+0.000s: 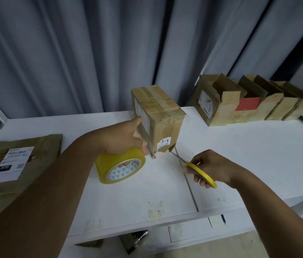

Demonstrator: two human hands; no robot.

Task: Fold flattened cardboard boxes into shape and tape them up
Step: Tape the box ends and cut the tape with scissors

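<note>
A folded cardboard box (pixel 162 110) stands on the white table (pixel 240 149), its top sealed with clear tape. My left hand (pixel 124 138) grips a yellow roll of tape (pixel 120 167) just left of the box; a strip of tape runs from the roll up the box's near left face, and my thumb touches that face. My right hand (pixel 211 167) holds yellow-handled scissors (pixel 199 170) to the right. The blades point toward the box's lower front corner, close to the strip.
A flattened cardboard box (pixel 16 161) with a shipping label lies at the table's left edge. Several open folded boxes (pixel 249 101) stand in a row at the back right. Grey curtains hang behind. A pen (pixel 223 219) lies on a lower shelf.
</note>
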